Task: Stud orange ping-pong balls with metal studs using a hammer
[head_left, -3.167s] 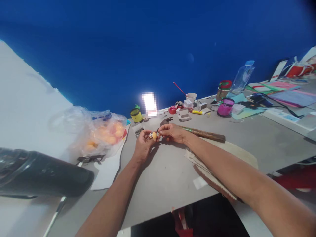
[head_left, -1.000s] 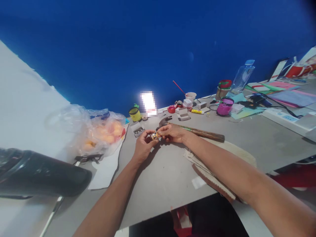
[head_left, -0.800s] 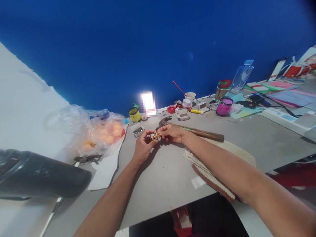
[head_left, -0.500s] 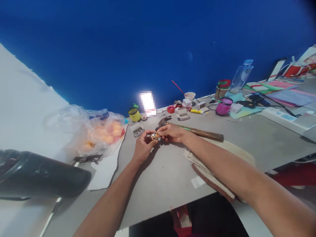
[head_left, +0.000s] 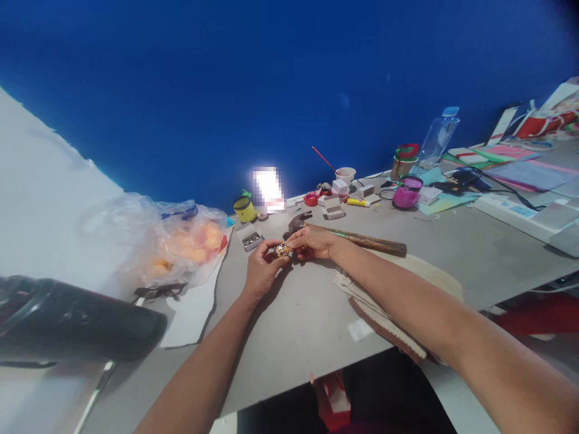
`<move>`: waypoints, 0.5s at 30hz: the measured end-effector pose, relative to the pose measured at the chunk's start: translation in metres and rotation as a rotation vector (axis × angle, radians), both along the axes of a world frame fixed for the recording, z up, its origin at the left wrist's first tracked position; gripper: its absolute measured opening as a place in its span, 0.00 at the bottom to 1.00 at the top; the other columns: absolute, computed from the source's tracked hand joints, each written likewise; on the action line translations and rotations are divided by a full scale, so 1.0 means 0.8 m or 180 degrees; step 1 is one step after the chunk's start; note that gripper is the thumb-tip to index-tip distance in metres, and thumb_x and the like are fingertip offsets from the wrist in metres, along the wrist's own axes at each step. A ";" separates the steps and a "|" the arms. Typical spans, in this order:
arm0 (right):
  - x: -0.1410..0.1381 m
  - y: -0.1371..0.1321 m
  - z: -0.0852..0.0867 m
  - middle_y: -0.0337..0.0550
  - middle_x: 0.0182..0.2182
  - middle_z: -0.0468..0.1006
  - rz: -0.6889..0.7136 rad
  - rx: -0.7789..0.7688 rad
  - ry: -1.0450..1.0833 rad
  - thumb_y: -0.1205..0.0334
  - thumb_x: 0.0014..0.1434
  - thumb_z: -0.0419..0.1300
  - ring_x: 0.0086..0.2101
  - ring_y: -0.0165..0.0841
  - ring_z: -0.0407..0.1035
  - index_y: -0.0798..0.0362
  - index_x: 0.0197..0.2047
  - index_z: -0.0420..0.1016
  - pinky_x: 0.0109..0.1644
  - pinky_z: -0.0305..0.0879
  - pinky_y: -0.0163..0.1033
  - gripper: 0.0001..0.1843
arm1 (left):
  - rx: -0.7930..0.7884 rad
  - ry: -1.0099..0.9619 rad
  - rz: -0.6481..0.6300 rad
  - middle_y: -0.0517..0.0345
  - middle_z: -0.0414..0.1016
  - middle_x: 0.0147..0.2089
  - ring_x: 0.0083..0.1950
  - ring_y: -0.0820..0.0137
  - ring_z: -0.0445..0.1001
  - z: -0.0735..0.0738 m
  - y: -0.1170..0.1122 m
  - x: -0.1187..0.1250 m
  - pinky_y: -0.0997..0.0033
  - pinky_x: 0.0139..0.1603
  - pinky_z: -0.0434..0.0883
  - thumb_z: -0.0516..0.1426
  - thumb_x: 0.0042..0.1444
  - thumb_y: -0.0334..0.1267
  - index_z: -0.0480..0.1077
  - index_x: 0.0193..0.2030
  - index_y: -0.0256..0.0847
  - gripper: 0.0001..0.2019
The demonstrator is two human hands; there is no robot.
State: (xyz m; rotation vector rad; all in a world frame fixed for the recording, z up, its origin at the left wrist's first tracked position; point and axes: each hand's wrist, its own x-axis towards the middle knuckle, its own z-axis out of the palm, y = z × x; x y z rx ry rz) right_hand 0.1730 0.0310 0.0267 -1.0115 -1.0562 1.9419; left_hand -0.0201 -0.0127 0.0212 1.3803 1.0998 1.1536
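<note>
Just nearside of hammer, left hand grasping small studded ball, right hand touching it, grip unclear; studding looks well along, remainder hidden.

Looks moderately bright, with glare from a pixelated white patch left of centre. Shows soft shadows on the tabletop. Stretches toward the edges, darkens at upper right, blurs at lower left.

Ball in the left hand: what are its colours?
Ball: yellow with dark spots, seen in head view.
</note>
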 end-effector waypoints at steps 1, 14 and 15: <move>-0.001 0.000 0.000 0.38 0.20 0.76 -0.0005 -0.0004 -0.0016 0.73 0.49 0.73 0.20 0.25 0.66 0.58 0.32 0.79 0.23 0.72 0.30 0.09 | -0.0037 -0.0038 0.0007 0.56 0.81 0.40 0.37 0.65 0.80 -0.001 0.000 0.000 0.64 0.37 0.80 0.71 0.41 0.35 0.76 0.47 0.41 0.23; -0.007 -0.002 0.008 0.37 0.19 0.74 -0.0027 -0.0064 -0.0180 0.74 0.50 0.71 0.19 0.24 0.65 0.58 0.29 0.77 0.22 0.72 0.29 0.07 | -0.0045 -0.0104 0.0122 0.58 0.81 0.40 0.35 0.68 0.80 -0.004 -0.001 0.004 0.63 0.39 0.80 0.73 0.39 0.36 0.75 0.45 0.41 0.24; -0.008 -0.002 0.009 0.37 0.19 0.75 -0.0019 -0.0079 -0.0181 0.74 0.50 0.71 0.19 0.24 0.65 0.58 0.29 0.77 0.22 0.72 0.29 0.08 | -0.0021 -0.0080 0.0142 0.57 0.81 0.40 0.36 0.67 0.80 -0.005 -0.002 0.004 0.63 0.40 0.80 0.73 0.40 0.37 0.75 0.45 0.40 0.24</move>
